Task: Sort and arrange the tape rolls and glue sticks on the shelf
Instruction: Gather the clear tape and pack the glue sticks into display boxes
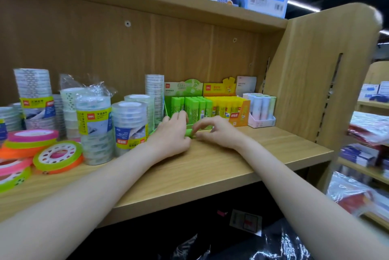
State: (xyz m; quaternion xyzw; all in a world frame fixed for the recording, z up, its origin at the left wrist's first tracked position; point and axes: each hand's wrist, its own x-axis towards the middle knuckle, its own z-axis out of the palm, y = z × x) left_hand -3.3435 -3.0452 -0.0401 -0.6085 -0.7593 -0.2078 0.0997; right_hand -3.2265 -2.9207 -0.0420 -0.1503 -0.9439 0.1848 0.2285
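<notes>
Both hands, left hand (171, 133) and right hand (219, 131), pinching green glue stick (188, 133), bare shelf (210, 167) edgeward

Wooden shelving (210, 167), dim ceiling lights (303, 6)

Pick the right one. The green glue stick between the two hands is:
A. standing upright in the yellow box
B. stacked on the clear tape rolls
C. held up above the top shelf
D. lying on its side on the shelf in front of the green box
D: the green glue stick lies sideways on the shelf, held between the left hand and right hand, in front of the green box.
</notes>
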